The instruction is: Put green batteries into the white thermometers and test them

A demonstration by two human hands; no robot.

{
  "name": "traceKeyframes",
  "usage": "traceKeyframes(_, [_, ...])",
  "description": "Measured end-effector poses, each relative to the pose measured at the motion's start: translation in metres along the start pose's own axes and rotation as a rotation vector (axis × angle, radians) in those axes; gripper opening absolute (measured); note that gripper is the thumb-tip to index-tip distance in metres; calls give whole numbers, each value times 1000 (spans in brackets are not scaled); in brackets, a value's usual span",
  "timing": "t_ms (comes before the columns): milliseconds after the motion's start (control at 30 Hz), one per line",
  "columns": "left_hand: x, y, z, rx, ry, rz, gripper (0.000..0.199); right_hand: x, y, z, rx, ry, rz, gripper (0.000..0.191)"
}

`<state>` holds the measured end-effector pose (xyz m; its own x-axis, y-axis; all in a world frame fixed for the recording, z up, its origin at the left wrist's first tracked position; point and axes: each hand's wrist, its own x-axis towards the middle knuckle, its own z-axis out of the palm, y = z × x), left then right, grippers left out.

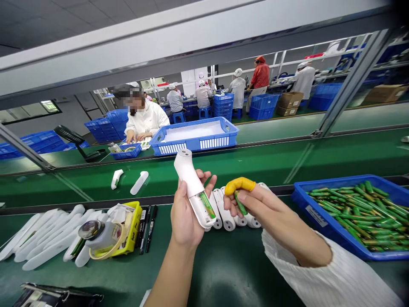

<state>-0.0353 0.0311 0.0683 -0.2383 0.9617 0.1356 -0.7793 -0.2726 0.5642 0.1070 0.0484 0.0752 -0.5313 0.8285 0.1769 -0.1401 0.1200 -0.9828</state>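
Note:
My left hand (187, 217) is wrapped round a white handheld device (189, 175), its head up and its open battery compartment facing me. A green battery (206, 204) lies in that compartment. Right of the device, my right hand (246, 198) pinches another green battery (240, 204) between thumb and fingers; a yellow cover (239, 185) sits on one finger. Behind and between my hands, several white devices (225, 211) lie in a row on the green table (236, 264). The two hands are apart.
A blue tray (315, 238) of green batteries is at right. Left are white devices (47, 234), a bottle (102, 234), a yellow basket (136, 230) and black pens (150, 230). Beyond, two white parts lie on the green belt (255, 164), behind it a blue crate (194, 143) and a seated person (147, 117).

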Motion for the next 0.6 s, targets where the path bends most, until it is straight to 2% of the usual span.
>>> traceKeyframes(67, [-1, -2, -1, 41, -32, 33, 24, -5, -6, -2, -2, 22, -44, 17])
traceKeyframes(200, [-6, -8, 1, 110, -112, 27, 14, -11, -5, 3, -82, 232, -113, 19])
traceKeyframes(300, [-10, -12, 5, 85, -124, -26, 16, -10, 0, 9, -122, 332, -162, 21])
traceKeyframes(400, [-15, -14, 7, 58, -105, -92, 24, -8, 3, 12, -194, 330, -159, 20])
traceKeyframes(467, [-17, -15, 7, 63, -80, -124, 25, -7, 5, 14, -250, 284, -170, 19])
traceKeyframes(600, [-17, -17, 5, 70, 12, -47, 38, -7, 12, 16, -335, 141, -293, 34])
